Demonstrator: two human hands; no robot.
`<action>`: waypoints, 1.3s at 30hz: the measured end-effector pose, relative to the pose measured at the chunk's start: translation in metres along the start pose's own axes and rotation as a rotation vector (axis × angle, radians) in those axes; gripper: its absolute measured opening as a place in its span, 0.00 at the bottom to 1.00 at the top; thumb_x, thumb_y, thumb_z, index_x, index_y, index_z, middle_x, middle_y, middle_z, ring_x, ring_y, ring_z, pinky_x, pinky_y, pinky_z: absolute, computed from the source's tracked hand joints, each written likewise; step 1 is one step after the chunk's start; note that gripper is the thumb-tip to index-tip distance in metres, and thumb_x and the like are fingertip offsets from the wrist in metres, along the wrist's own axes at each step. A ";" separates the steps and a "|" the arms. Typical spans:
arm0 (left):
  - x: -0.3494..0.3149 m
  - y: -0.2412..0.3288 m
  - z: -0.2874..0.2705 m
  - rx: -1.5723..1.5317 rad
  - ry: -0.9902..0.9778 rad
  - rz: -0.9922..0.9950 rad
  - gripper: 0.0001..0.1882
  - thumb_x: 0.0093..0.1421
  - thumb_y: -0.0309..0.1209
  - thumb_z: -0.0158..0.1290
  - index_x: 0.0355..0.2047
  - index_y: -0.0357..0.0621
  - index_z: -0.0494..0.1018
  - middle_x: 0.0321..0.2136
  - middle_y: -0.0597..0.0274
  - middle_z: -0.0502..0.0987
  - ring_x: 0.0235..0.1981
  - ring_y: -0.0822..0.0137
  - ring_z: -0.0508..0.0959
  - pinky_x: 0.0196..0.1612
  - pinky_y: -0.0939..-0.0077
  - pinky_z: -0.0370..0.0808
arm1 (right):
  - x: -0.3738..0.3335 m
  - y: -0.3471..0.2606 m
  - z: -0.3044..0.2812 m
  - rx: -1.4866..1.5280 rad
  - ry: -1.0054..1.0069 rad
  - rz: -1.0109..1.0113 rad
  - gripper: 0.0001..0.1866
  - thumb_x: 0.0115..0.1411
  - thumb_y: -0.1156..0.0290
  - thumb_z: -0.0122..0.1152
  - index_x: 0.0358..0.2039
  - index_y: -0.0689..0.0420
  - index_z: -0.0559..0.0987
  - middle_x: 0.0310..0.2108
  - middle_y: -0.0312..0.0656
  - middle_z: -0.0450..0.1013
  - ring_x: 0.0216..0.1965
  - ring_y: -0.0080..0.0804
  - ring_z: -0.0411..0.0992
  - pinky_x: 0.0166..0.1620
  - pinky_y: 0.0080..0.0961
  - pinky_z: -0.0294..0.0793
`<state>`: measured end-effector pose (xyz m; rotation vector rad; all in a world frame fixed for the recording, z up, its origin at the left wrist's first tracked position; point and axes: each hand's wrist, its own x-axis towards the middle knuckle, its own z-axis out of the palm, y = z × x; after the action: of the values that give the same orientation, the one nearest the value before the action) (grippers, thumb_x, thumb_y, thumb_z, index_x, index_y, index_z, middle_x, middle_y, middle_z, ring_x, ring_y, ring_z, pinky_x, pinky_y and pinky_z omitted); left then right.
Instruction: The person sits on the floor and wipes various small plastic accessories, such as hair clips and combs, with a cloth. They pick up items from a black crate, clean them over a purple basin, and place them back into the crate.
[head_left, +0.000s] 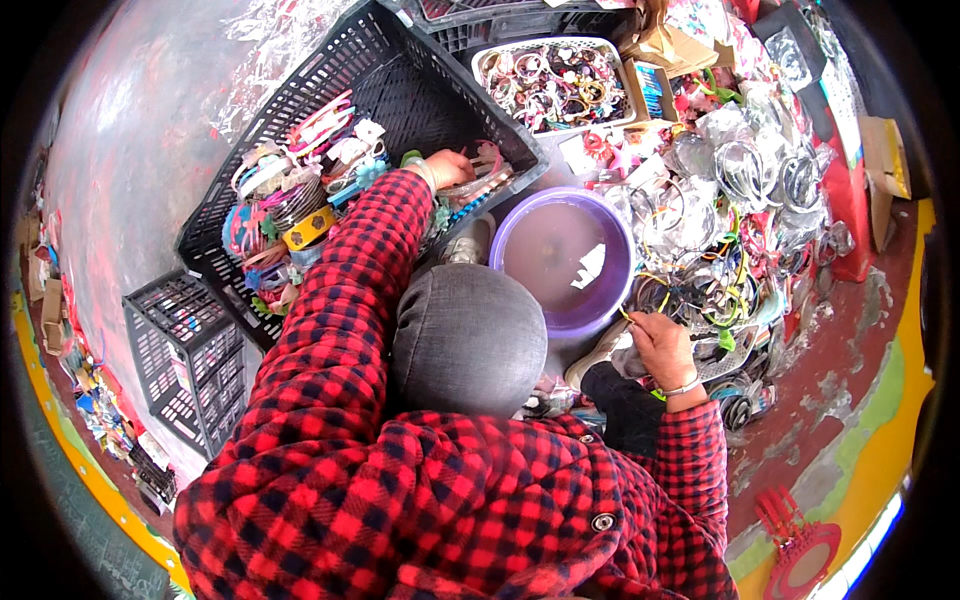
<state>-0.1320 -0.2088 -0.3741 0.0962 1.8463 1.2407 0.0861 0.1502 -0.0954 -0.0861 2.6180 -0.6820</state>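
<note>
My left hand (448, 168) reaches into a large black plastic crate (400, 80), at its near right corner. Its fingers curl down beside a row of headbands (482, 192); what they grip, if anything, is hidden. More headbands (300, 205) in many colours are bunched in the crate's left part. My right hand (662, 350) is closed by the near right rim of a purple basin (632, 262) of cloudy water. Between its thumb and fingers is the end of a thin yellow-green band (626, 314). Most of that band cannot be made out.
A white basket (480, 62) of hair accessories stands behind the basin. To the right lies a wide heap of headbands and clear plastic bags (740, 180). A smaller black crate (190, 350) is at the left. A red round-framed item (803, 562) lies at lower right.
</note>
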 end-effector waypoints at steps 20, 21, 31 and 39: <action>-0.017 0.016 0.006 -0.527 -0.142 -0.037 0.11 0.52 0.26 0.53 0.36 0.37 0.71 0.30 0.57 0.76 0.32 0.66 0.76 0.35 0.72 0.73 | -0.001 -0.001 -0.001 0.020 -0.004 0.028 0.10 0.52 0.68 0.56 0.34 0.57 0.77 0.26 0.48 0.71 0.29 0.48 0.70 0.32 0.37 0.69; -0.010 0.008 0.004 -0.379 -0.087 0.025 0.10 0.53 0.25 0.52 0.36 0.37 0.71 0.32 0.58 0.75 0.34 0.67 0.75 0.38 0.73 0.71 | 0.000 -0.002 -0.002 0.020 -0.006 0.024 0.10 0.52 0.68 0.56 0.34 0.57 0.77 0.26 0.48 0.71 0.29 0.48 0.70 0.32 0.37 0.69; -0.024 0.032 0.017 0.420 0.359 0.327 0.11 0.50 0.23 0.51 0.36 0.42 0.71 0.32 0.48 0.75 0.35 0.53 0.75 0.41 0.66 0.69 | -0.003 0.001 0.001 0.011 0.003 0.021 0.10 0.53 0.68 0.55 0.34 0.57 0.77 0.26 0.48 0.71 0.29 0.48 0.70 0.32 0.37 0.69; -0.025 0.029 0.016 0.528 0.535 0.484 0.09 0.51 0.23 0.50 0.34 0.41 0.73 0.28 0.47 0.75 0.32 0.51 0.74 0.37 0.66 0.70 | -0.002 0.002 0.001 -0.005 -0.002 0.002 0.09 0.53 0.68 0.56 0.34 0.57 0.77 0.26 0.48 0.71 0.28 0.48 0.70 0.32 0.37 0.69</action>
<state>-0.1166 -0.1954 -0.3372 0.5763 2.7047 1.1197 0.0881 0.1519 -0.0960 -0.0853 2.6181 -0.6743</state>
